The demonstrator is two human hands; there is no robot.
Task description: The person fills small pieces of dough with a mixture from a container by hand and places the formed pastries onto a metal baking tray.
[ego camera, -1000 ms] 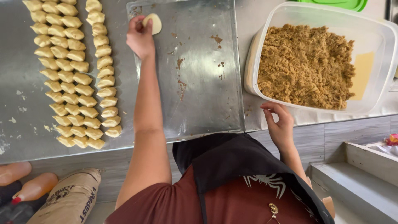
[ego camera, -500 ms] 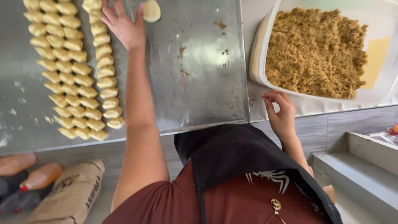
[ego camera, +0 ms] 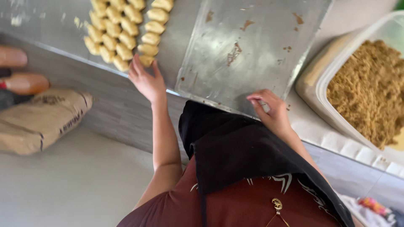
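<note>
Head view shows many dough rolls point(ego camera: 122, 25) lined up, so lots are made. Left hand point(ego camera: 146, 80) is open and empty, touching the last roll. Right hand point(ego camera: 271, 111) curls on the bare tray point(ego camera: 252, 46), holding nothing I can see. Filling point(ego camera: 366, 88) is left.

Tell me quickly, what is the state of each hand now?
Left hand: open, touching the pastry pieces.
Right hand: fingers curled on the metal tray, holding nothing visible.
</note>
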